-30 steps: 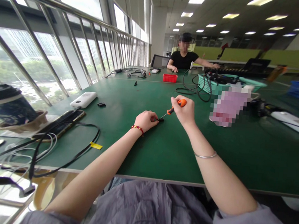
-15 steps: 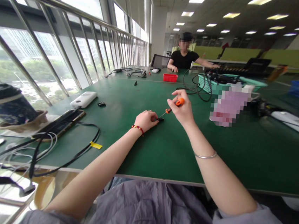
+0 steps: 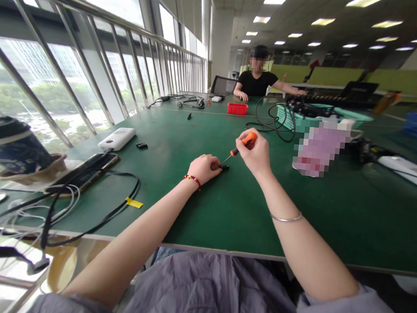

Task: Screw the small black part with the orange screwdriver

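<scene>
We see one small black part (image 3: pixel 224 167) on the green table (image 3: pixel 225 217), pinched by the closed fingertips of the left hand (image 3: pixel 203 169), which lies low, knuckles up. One orange-handled screwdriver (image 3: pixel 239 146) slants down with its tip at the part. The raised right hand (image 3: pixel 256 155) grips its handle with curled fingers. Farther left lie one white power bank (image 3: pixel 116 139) and one loose black piece (image 3: pixel 141 145).

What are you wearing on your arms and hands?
No gloves on either hand. The left hand has a red bead bracelet with a few gold beads at its wrist. The right hand has a thin silver bangle further up the forearm. Loose grey sleeves start near the elbows.
</scene>
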`<state>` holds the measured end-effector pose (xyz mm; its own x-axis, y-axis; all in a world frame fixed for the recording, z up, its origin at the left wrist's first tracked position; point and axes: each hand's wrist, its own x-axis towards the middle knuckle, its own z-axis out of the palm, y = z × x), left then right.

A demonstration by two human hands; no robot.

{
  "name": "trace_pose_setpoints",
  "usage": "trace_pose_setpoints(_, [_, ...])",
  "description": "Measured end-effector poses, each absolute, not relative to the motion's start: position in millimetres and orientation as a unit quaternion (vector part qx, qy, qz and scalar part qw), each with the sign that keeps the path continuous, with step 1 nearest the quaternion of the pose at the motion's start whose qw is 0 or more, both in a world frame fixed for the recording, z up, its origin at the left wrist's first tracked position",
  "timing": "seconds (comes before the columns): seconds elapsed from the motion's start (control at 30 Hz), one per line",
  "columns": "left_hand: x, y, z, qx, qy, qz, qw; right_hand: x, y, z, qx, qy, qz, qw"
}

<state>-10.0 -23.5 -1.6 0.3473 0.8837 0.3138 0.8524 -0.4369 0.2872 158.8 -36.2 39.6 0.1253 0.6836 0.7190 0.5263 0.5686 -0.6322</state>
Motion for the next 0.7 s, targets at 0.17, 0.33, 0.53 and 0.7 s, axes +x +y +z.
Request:
trace_pose_setpoints(0.17, [-10.1,-23.4,-1.9,0.820,0.528,0.217,0.039,158.3,-39.0,41.0,-0.471,-0.649,0.034,0.597])
trace_pose_setpoints(0.33, [-10.2,-22.8,-2.3,0.821,0.527,0.215,0.038,158.0,-41.2,42.1,-0.470,-0.645,0.024,0.602])
trace_pose_setpoints(0.53, [-10.5,-22.3,-2.7,0.820,0.528,0.217,0.043,157.3,-41.1,41.7,-0.473,-0.657,0.031,0.587])
trace_pose_setpoints(0.7, [-10.6,-22.5,-2.4,0.821,0.526,0.217,0.046,157.3,-41.3,42.0,-0.469,-0.651,0.035,0.596])
